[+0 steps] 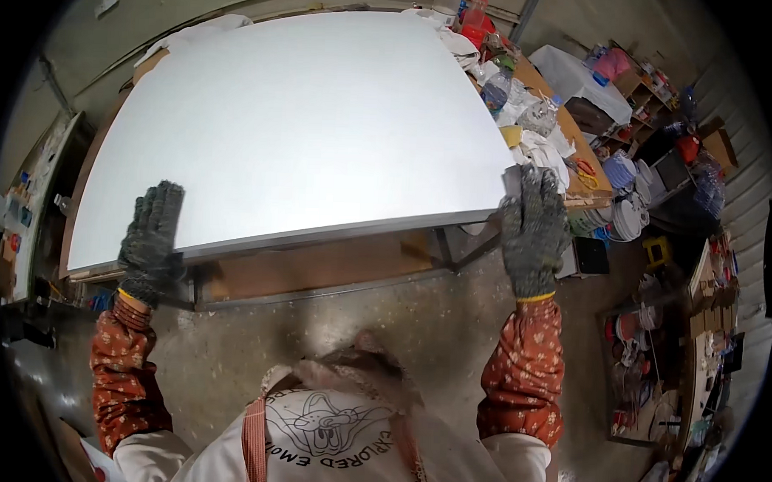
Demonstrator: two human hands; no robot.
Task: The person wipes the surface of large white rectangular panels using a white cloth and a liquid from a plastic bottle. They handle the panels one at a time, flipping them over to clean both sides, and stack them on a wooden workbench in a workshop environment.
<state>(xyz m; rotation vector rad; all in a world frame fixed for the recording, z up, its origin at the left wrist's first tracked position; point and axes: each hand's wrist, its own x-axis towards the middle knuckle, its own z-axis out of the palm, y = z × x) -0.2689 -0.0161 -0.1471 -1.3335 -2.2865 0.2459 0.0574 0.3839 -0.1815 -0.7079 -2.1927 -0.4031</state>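
Observation:
A large, smooth white panel (305,128) lies flat on a workbench, its near edge toward me. My left hand (152,241), in a dark grey knitted glove, rests at the panel's near left part with fingers stretched out over the edge. At the near right corner is my right hand (532,233), gloved alike, its fingers pointing away from me. A small grey patch (513,179) shows beside its fingertips; I cannot make out what it is. Both thumbs are mostly hidden. Red floral sleeve covers reach up to both gloves.
Right of the panel, a wooden tabletop (588,167) carries plastic bottles, crumpled paper and orange-handled scissors (586,173). White buckets (629,217) stand on the floor beyond. A cluttered shelf (637,360) is at the right, and another bench (34,203) at the far left.

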